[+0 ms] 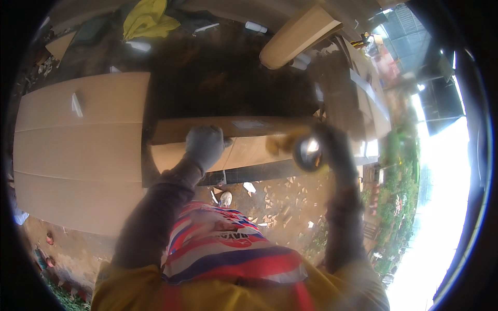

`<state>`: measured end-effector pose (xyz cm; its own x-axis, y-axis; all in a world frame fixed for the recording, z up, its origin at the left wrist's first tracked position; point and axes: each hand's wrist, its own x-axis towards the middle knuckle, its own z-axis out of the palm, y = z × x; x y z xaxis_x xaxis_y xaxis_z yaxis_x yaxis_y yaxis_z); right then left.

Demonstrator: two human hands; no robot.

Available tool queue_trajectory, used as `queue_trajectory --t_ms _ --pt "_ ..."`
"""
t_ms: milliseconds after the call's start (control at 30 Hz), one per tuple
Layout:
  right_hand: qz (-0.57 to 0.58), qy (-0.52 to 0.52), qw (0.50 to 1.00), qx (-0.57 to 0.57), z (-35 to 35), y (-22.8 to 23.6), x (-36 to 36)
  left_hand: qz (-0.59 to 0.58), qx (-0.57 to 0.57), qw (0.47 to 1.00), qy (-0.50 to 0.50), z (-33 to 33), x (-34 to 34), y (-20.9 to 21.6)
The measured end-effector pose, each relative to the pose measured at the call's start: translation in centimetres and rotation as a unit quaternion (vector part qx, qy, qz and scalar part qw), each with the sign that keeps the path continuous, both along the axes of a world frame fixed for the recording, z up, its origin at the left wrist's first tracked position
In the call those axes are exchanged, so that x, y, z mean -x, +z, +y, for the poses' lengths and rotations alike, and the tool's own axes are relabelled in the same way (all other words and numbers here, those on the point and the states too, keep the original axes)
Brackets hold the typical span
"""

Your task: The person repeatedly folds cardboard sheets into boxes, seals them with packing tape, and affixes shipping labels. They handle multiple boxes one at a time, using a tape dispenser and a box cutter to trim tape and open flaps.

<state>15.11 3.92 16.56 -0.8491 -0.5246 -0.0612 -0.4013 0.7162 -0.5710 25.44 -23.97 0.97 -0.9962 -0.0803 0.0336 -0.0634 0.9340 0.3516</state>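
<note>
A long strip of folded brown cardboard (249, 149) lies across the near edge of a dark work surface (223, 98). My left hand (204, 147), in a grey glove, is closed at the strip's upper fold, its thumb pointing right along the cardboard. Over the right end of the strip is my right hand (330, 141), dark-gloved and smeared by motion. It is closed round a round, shiny, roll-like object (310, 154) with a dark rim. A blurred yellowish part (280, 144) shows just left of that object; whether the two are joined is unclear.
Large creased cardboard sheets (78, 150) lie at the left. At the back are a yellow cloth (149, 19), a white cylinder (256, 27) and a folded cardboard piece (298, 39). More cardboard (368, 98) stands at the right. Scraps (277, 199) litter the ground below.
</note>
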Motion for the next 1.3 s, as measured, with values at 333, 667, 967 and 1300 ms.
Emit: queue_trajectory --t_ms 333,667,967,1300 --pt "0.065 0.094 0.955 -0.273 -13.3 -5.0 6.3 0.02 -0.094 0.995 0.02 4.9 1.2 -2.3" --pt "-0.107 -0.01 0.957 -0.27 -7.8 -10.6 -6.9 0.134 -0.028 0.99 -0.03 3.5 0.9 -3.9" --pt "-0.111 -0.286 0.915 0.262 14.7 -1.0 -6.9 0.054 0.061 0.995 -0.063 -10.3 0.3 -1.8" --pt "-0.063 -0.096 0.919 0.378 18.2 -9.3 20.1 0.134 0.019 0.986 -0.101 20.8 10.4 0.4"
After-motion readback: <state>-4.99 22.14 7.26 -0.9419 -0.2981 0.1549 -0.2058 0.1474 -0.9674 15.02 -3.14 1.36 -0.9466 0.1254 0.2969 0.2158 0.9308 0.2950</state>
